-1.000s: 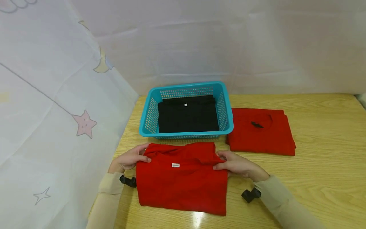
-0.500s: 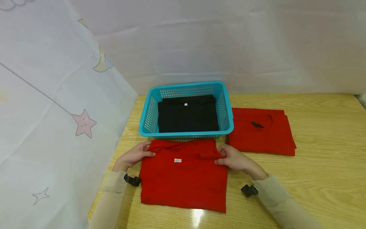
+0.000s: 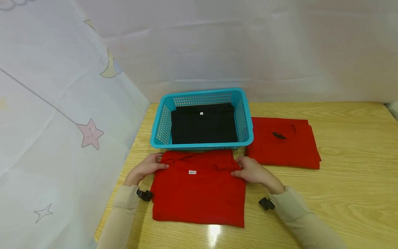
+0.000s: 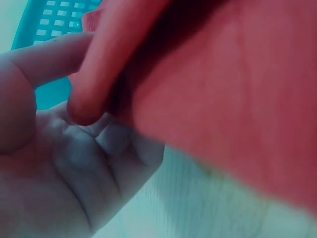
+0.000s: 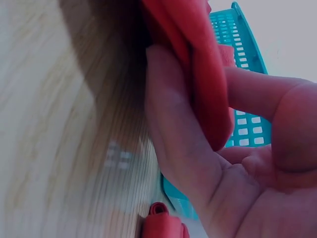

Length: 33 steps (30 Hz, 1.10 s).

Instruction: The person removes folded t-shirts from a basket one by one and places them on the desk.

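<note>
While left hand (image 3: 144, 169) and right hand (image 3: 255, 172) pinch red garment (image 3: 199, 197), pale sheeting (image 3: 205, 52) backs wood-grain table (image 3: 351, 148).

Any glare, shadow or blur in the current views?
Head: a bright glare patch on the table, just below the held red garment; left wrist: a bluish cast, the garment's lower edge blurred; right wrist: a dark shadow on the table beside the garment.

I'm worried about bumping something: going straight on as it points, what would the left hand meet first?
Beyond the folded red shirt it pinches, the left hand would probably meet the turquoise basket first, though relative height is unclear.
</note>
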Each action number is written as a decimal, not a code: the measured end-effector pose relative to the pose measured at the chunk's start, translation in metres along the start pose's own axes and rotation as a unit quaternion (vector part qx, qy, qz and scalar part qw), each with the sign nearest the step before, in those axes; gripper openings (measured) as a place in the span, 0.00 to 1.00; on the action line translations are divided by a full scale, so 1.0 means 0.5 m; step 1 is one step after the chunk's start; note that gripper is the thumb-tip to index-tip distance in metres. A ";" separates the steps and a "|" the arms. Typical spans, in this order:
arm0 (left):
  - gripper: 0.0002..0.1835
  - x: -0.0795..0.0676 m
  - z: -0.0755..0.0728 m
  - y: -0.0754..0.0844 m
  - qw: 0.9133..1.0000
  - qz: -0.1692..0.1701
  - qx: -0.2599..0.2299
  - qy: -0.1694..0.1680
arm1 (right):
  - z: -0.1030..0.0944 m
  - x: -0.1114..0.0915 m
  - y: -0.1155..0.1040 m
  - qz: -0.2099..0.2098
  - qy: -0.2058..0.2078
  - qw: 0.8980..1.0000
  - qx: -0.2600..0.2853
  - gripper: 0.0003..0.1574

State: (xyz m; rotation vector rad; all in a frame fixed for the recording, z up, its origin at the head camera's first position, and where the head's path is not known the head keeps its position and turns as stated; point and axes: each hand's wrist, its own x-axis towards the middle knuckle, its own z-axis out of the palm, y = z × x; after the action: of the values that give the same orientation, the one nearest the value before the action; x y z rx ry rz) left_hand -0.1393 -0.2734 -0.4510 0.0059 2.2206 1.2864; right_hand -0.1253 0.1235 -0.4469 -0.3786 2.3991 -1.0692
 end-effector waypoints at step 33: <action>0.24 -0.060 -0.079 0.038 0.987 -0.026 0.035 0.154 | -0.113 -0.052 -0.052 -0.023 -0.031 0.998 0.059 0.21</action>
State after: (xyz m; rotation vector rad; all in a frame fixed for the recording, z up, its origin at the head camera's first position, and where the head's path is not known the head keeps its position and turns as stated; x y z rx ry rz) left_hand -0.1379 -0.3031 -0.4070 -0.2370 2.5072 1.2495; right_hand -0.1318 0.1527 -0.3864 -0.4220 2.2711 -1.1952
